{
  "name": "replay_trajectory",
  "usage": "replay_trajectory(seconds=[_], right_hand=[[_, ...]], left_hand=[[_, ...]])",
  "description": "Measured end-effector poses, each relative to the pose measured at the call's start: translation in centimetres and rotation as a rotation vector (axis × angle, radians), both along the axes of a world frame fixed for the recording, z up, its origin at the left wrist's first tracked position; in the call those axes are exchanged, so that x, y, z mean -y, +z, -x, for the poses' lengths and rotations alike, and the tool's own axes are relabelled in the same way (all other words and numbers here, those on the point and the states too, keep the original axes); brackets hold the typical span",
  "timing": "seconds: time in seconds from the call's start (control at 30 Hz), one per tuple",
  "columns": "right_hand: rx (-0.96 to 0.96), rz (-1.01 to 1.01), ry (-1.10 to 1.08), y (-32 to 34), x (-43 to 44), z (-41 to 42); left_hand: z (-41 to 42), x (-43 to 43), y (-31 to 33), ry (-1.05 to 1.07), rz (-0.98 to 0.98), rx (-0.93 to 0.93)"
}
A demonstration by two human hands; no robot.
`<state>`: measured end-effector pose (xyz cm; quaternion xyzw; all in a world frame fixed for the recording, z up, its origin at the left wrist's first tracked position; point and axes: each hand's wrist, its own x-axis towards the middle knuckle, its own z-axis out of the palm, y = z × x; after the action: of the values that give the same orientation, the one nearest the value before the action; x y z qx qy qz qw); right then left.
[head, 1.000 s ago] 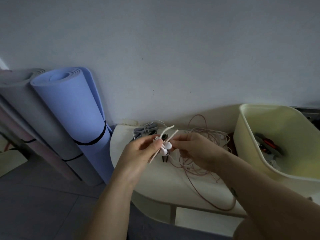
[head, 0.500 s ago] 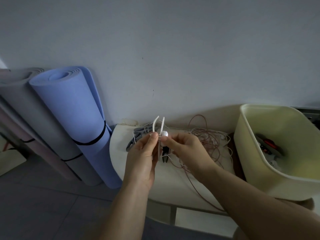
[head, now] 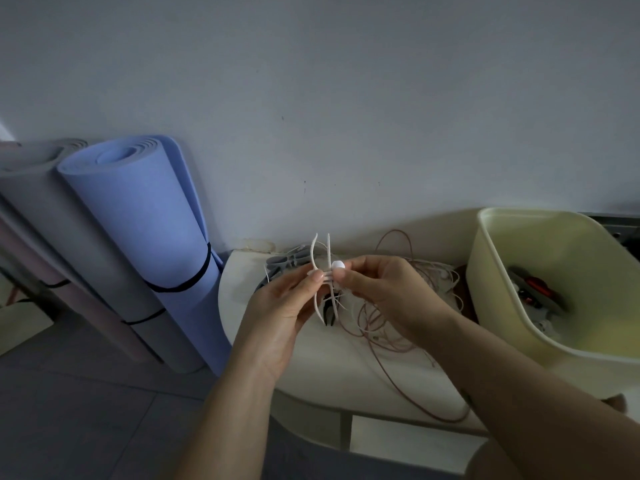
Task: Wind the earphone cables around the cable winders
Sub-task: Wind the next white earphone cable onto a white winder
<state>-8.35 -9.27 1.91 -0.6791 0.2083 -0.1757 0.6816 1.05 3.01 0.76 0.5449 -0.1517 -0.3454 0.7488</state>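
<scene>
My left hand (head: 277, 317) pinches the winder (head: 325, 274) steady — right hand (head: 384, 292) pinches the earbud (head: 337, 265) beside my left thumb; I'd wrap snugly.

We find bare table (head: 332, 362) along the near edge, open to a hand from the front. Farther back, tangled pink cables (head: 388, 327) cover the right half and grey winders (head: 287, 261) crowd the back corner. A yellow bin (head: 485, 271) walls off the right, and rolled mats (head: 149, 220) the left.
</scene>
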Motion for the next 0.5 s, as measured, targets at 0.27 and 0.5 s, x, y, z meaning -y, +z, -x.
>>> replay_trajectory(seconds=[0.27,0.5], right_hand=[[-0.038,0.084,0.061,0.91,0.59,0.28],[-0.065,0.040,0.063,0.48,0.79,0.06]], left_hand=[[0.15,-0.40,0.32,-0.013,-0.002,-0.052],[0.19,0.14,0.41,0.071,-0.019,-0.041]])
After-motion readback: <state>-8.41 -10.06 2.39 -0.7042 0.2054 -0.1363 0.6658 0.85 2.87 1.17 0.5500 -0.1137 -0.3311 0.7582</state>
